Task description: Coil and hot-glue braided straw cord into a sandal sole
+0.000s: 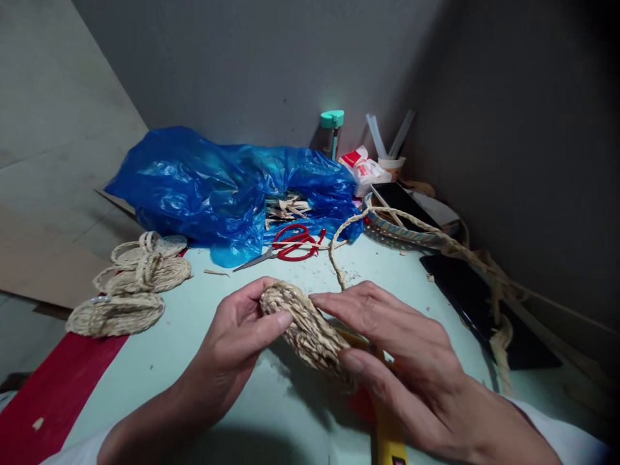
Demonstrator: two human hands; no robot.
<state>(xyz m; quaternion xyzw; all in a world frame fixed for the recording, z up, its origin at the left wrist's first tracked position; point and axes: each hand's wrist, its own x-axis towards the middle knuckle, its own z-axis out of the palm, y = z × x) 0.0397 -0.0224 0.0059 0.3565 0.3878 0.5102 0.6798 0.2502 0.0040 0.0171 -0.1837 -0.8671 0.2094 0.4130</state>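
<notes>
A thick oval sole of braided straw [310, 332] is tilted above the table, between my two hands. My left hand [242, 339] grips its upper left end, thumb on the near face and fingers behind. My right hand [407, 349] spans the other end, its fingertips at the far edge and its thumb against the near side. A braided straw cord [335, 248] runs down behind my right hand; whether it joins the sole is hidden. Below my right hand lies a yellow object [390, 442], mostly covered.
Several straw sandals [116, 315] lie at the left by a red strip [72, 387]. Red-handled scissors [293, 244] rest before a blue plastic bag [194, 187] holding straw. At the right are a round basket [387, 231], a phone [404, 203] and a black flat panel [484, 310].
</notes>
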